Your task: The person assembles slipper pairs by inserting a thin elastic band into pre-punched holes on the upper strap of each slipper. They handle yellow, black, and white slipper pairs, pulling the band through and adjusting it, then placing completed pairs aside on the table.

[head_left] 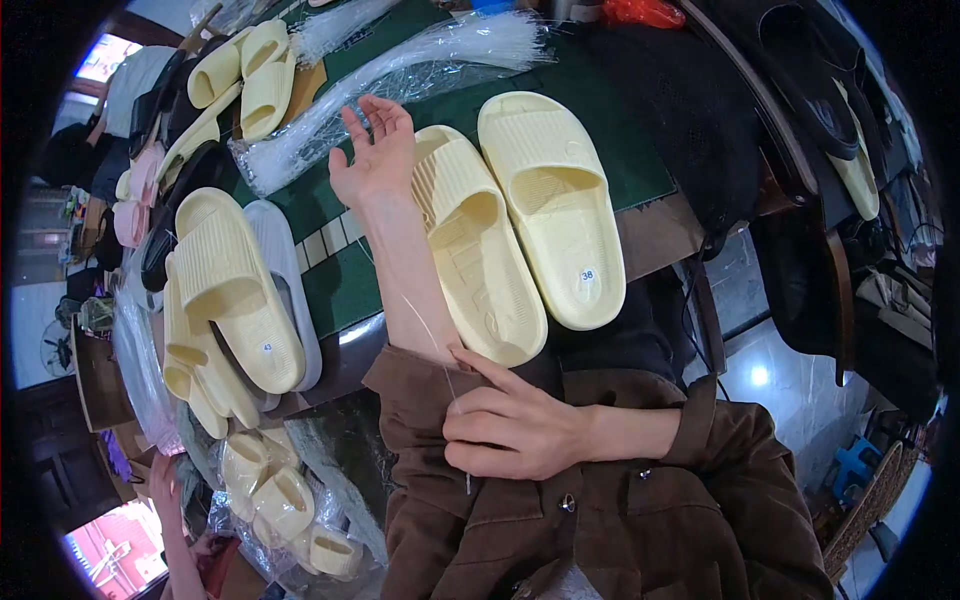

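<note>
My left hand (374, 160) is raised palm up, fingers loosely apart and slightly curled, holding nothing. Its forearm lies beside a pair of cream slide sandals: the left slide (490, 270) is partly behind my wrist, and the right slide (560, 215) is in full view with a round sticker on its insole. My right hand (515, 425) is closed in front of my brown jacket, its index finger reaching to the left cuff. A thin clear plastic strand (424, 325) runs along the left forearm down to the right hand's fingers, which seem to pinch it.
A bundle of clear plastic strands (440, 60) lies across the green table mat (630, 150). Stacked cream slides (240, 300) and a grey one (285, 270) stand at the left. Below them is a clear bag of slides (285, 500). Another person's arm (170, 510) shows at lower left.
</note>
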The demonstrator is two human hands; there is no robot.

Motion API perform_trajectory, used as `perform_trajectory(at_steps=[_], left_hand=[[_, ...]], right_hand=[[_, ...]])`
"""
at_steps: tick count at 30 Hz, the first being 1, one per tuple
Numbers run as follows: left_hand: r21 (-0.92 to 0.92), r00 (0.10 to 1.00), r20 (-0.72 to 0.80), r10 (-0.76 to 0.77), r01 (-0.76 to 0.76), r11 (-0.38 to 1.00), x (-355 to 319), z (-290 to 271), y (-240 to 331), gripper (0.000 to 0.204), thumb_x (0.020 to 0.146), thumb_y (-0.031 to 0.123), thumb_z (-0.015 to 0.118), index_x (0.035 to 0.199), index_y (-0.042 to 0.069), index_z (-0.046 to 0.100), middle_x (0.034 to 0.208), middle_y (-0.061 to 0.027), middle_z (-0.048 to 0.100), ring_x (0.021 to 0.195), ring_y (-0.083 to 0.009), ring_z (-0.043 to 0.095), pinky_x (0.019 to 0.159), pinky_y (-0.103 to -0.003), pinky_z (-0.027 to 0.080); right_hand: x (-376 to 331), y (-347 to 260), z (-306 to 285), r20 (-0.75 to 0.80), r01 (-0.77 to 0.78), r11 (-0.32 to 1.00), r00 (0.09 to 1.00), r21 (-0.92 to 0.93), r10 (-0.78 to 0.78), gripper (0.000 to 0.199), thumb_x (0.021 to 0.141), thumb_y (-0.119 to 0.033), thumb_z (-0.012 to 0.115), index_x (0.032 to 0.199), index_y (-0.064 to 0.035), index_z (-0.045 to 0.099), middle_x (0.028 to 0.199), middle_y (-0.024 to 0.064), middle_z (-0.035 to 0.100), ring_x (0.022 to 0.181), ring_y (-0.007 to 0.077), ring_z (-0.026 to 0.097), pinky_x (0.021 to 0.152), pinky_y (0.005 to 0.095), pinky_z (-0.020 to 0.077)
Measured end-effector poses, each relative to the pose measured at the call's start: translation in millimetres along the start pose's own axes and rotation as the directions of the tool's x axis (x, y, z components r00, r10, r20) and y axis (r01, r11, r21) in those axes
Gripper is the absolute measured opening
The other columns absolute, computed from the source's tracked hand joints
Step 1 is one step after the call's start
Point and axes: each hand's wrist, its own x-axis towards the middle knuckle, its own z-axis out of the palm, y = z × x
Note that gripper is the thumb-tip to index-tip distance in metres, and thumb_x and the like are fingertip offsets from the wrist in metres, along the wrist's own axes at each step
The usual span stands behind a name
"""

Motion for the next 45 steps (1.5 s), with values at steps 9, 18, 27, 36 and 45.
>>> perform_trajectory(at_steps=[9,18,27,36,45], left_hand=[[-0.01,1.0,-0.002,-0.018,0.018,1.0,3,-2,2,0.055,0.099,0.048,0.028,0.123,0.004,0.051,0.115,-0.0181,0.049,0.105,-0.0306,0.052,0.087,-0.049,0.044],[0.05,1.0,0.021,0.015,-0.016,0.999,3,-6,-6,0.051,0.1,0.045,0.031,0.124,0.006,0.051,0.113,-0.0162,0.049,0.106,-0.0282,0.053,0.087,-0.046,0.047],[0.103,0.997,0.061,0.048,-0.054,0.993,2,-8,-11,0.049,0.099,0.044,0.033,0.125,0.005,0.049,0.117,-0.0164,0.05,0.108,-0.0294,0.053,0.089,-0.047,0.048],[0.206,0.988,0.1,0.116,-0.135,0.969,-1,-8,-21,0.045,0.099,0.039,0.038,0.124,0.003,0.049,0.118,-0.0137,0.05,0.107,-0.0268,0.053,0.091,-0.044,0.049],[0.695,0.917,0.384,0.108,-0.364,0.621,-29,15,-44,0.034,0.1,0.026,0.046,0.124,0.001,0.049,0.122,-0.0107,0.053,0.113,-0.0231,0.051,0.099,-0.039,0.044]], right_hand=[[-1,-6,6,0.008,-0.004,1.0,1.0,-0.022,0.004,0.011,0.08,-0.013,0.057,0.088,-0.0055,0.056,0.09,0.0052,0.052,0.089,0.0196,0.056,0.11,0.0636,0.0287],[11,20,-19,-0.109,-0.153,0.978,0.98,0.139,0.168,0.016,0.077,-0.001,0.063,0.093,-0.0005,0.059,0.093,0.011,0.055,0.09,0.0279,0.057,0.104,0.0518,0.0408],[7,21,-18,-0.047,-0.179,0.969,0.981,0.17,0.189,0.018,0.078,0.004,0.062,0.095,0.0,0.059,0.096,0.0123,0.055,0.09,0.0309,0.057,0.099,0.0493,0.0446],[12,21,-26,-0.053,-0.333,0.908,0.932,0.255,0.357,0.019,0.084,0.01,0.054,0.1,0.0003,0.057,0.099,0.0149,0.056,0.092,0.0321,0.057,0.085,0.037,0.0474],[22,18,-87,-0.425,-0.292,0.938,0.837,0.185,0.344,0.017,0.097,-0.007,0.04,0.094,-0.0004,0.055,0.099,0.0151,0.055,0.098,0.0269,0.056,0.092,0.0405,0.0468]])
